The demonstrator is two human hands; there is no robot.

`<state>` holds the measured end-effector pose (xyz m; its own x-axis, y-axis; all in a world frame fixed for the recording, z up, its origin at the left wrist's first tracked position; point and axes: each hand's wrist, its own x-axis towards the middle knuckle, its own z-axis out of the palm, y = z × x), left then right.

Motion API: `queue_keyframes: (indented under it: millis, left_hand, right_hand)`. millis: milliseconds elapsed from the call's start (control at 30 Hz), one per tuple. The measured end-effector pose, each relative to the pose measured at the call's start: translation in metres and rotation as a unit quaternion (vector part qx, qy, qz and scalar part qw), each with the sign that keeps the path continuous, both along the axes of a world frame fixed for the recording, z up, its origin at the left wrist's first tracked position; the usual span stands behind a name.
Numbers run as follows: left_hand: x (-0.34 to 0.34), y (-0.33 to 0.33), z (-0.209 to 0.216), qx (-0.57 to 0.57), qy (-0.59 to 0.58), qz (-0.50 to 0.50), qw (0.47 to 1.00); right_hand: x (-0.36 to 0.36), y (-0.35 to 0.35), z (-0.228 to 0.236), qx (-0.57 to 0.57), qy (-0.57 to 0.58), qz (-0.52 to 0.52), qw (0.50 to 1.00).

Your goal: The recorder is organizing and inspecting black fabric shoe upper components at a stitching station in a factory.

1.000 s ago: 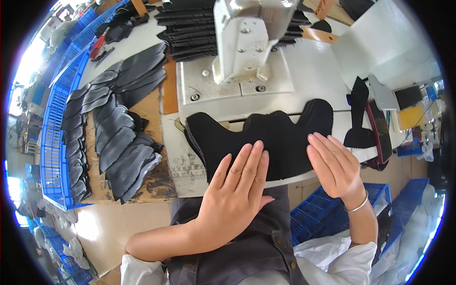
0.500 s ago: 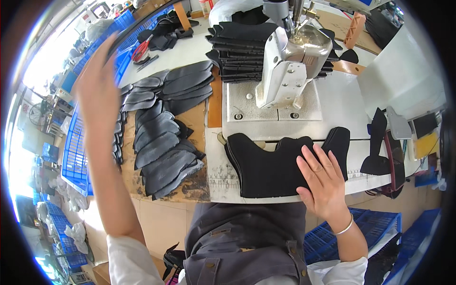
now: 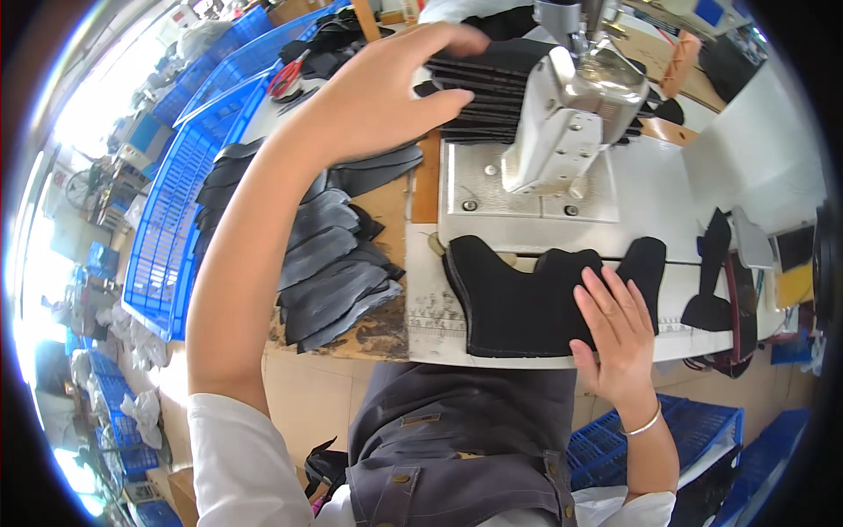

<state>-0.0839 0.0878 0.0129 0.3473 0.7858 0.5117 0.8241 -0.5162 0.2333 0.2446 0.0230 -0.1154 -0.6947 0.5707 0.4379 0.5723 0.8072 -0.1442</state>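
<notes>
My right hand (image 3: 619, 338) lies flat, fingers stretched, on the right part of a small stack of black, curved-edged cut pieces (image 3: 518, 307) at the table's front edge. Raised at the upper left, my left hand (image 3: 386, 92) has its thumb and fingers apart with nothing between them. Its fingertips are beside or over the left end of a tall stack of black cut pieces (image 3: 487, 110); whether they touch it I cannot tell. That stack stands behind and left of the sewing machine head (image 3: 571, 132). My left forearm hides part of the grey-black overlapping pieces (image 3: 325, 250) on the brown board.
Red-handled scissors (image 3: 285, 77) lie at the far left. A blue crate (image 3: 162, 255) stands along the table's left side, and another blue crate (image 3: 659, 435) sits below at the right. A black narrow-waisted piece (image 3: 713, 272) rests on the table's right end.
My left hand has swung right from above the blue crate to the tall black stack. My right hand stays flat on the front pieces. The whole view has shifted slightly.
</notes>
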Motion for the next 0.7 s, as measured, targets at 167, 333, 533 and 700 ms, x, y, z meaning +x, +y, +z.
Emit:
queue_keyframes:
  millis: [167,333,533,700]
  left_hand:
    - [-0.031,-0.097,-0.036,-0.259,-0.010,0.081,0.962]
    - [-0.043,-0.135,-0.076,-0.259,-0.047,0.061,0.963]
    - [-0.044,-0.137,-0.083,-0.224,-0.040,0.042,0.973]
    - [-0.043,-0.134,-0.088,-0.243,-0.081,0.041,0.966]
  right_hand:
    - [-0.002,0.001,0.000,-0.009,0.040,0.028,0.999]
    - [-0.029,-0.011,0.002,0.011,0.086,0.098,0.991]
    - [-0.105,-0.025,0.022,-0.019,0.077,0.192,0.978]
    - [-0.149,-0.024,0.008,-0.010,0.018,0.215,0.976]
